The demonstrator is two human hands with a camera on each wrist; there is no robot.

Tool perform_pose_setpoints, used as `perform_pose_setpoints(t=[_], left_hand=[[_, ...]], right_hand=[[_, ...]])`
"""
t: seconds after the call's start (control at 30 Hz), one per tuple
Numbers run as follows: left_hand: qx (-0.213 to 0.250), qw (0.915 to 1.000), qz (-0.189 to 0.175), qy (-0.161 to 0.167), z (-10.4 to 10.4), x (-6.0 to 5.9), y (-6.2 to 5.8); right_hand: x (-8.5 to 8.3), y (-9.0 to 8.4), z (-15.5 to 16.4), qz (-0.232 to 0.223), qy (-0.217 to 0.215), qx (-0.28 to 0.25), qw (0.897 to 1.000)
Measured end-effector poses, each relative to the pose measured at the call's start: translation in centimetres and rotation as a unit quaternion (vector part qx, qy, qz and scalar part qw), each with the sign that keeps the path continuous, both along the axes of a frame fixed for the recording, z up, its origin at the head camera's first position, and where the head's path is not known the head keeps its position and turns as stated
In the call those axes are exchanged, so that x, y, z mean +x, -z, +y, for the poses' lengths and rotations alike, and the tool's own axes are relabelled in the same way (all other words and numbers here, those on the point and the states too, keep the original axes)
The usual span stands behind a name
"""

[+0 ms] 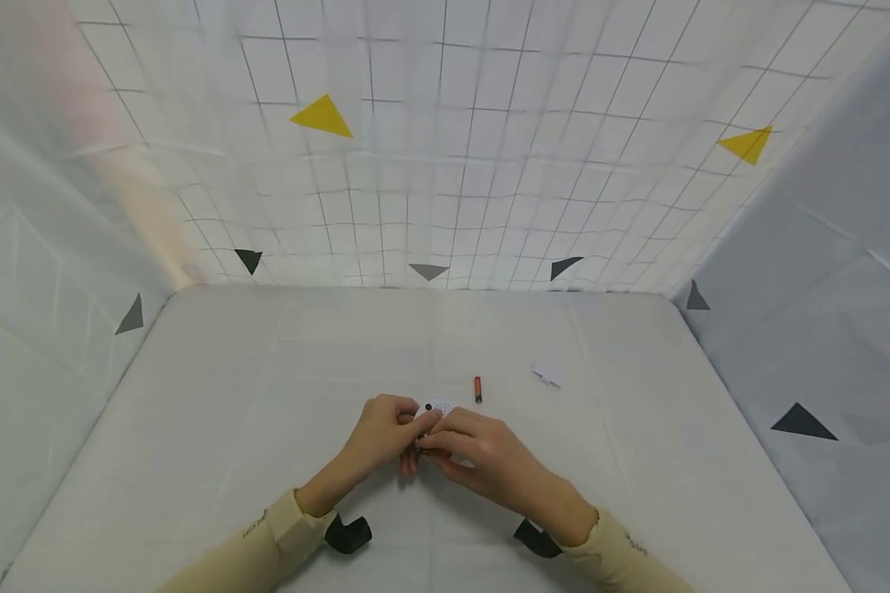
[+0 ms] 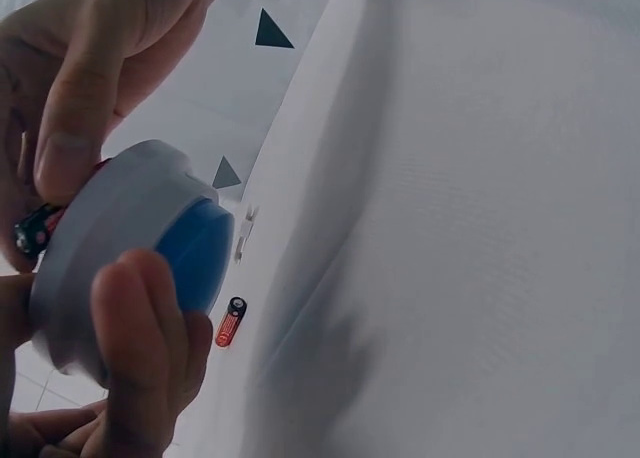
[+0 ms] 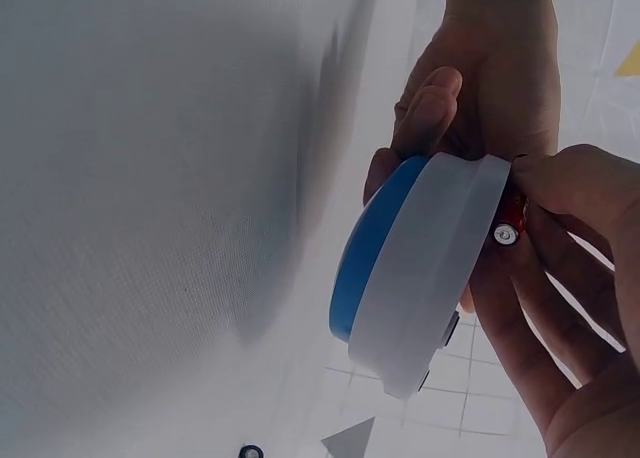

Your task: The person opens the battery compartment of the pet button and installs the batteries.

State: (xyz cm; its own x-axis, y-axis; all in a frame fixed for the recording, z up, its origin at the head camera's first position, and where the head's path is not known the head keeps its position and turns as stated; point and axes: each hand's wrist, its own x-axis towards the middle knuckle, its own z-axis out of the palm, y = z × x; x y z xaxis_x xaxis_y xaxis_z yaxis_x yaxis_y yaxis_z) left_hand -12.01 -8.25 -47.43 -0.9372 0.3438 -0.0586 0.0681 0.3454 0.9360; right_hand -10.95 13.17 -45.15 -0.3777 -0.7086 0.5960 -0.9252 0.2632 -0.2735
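Note:
My left hand (image 1: 386,430) grips a round white plastic device (image 3: 425,268) with a domed blue underside (image 2: 200,253). In the head view only a strip of its upper face shows, with coloured dots and a black spot. My right hand (image 1: 493,455) meets the left one at the device. Between its thumb and fingers it pinches a red-and-black battery (image 3: 507,223), held against the device's face on the side away from the blue. The battery's end juts out past the rim. How far the battery sits in the device is hidden by the fingers.
A second red-and-black battery (image 1: 478,389) lies on the white table (image 1: 326,362) just beyond the hands. Farther right lies a small white plastic piece (image 1: 547,375). White sheeting with a grid and triangle marks (image 1: 430,270) encloses the back and sides.

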Motion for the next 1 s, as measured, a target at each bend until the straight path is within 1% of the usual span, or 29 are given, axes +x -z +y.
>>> perform_pose_setpoints(t=[0.27,0.47,0.6,0.8,0.9,1.0], left_hand=[[0.003,1.0,0.001,-0.003,-0.14,-0.24,0.06],[0.012,0.9999,0.0,-0.006,-0.23,-0.24,0.02],[0.015,0.9999,0.0,-0.005,-0.23,-0.2,-0.03],[0.01,0.9999,0.0,-0.008,-0.25,-0.27,0.0],[0.011,0.9999,0.001,-0.01,-0.25,-0.29,0.04],[0.012,0.9998,0.002,-0.013,-0.24,-0.31,0.08]], right_hand=[[-0.48,0.06,0.23,0.002,0.004,-0.011,1.0],[-0.7,0.07,0.37,-0.011,0.004,-0.018,1.0],[-0.67,0.19,0.51,-0.016,0.015,-0.015,1.0],[-0.72,0.28,0.53,-0.007,0.031,-0.014,0.999],[-0.74,0.32,0.52,-0.002,0.03,-0.015,0.999],[-0.78,0.35,0.6,0.003,0.019,-0.014,1.0]])
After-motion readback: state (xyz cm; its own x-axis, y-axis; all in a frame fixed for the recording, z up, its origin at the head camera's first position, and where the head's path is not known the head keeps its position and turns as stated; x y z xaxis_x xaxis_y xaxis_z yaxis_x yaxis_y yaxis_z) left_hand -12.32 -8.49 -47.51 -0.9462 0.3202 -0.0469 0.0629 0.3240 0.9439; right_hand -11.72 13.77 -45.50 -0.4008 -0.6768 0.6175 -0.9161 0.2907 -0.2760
